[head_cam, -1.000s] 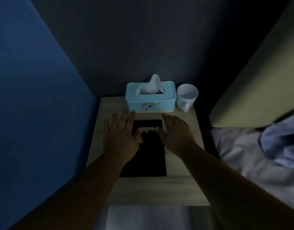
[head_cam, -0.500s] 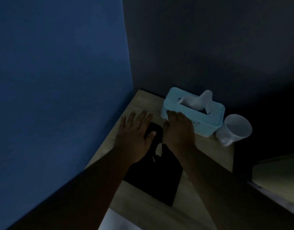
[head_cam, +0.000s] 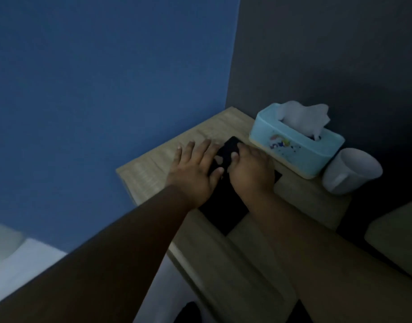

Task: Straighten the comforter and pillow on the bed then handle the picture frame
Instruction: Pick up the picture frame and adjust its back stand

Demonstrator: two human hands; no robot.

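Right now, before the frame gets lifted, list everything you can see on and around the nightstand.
picture frame: one, black, flat on the nightstand, under both hands
tissue box: one, light blue, back of the nightstand, white tissue sticking out
cup: one, white, right of the tissue box, by the dark wall
nightstand: one, light wood, in the corner
walls: two, blue on the left, dark grey behind
headboard: one, olive, at the right edge
left hand: one, flat, fingers spread on the frame's left side
right hand: one, fingers curled on the frame's far part
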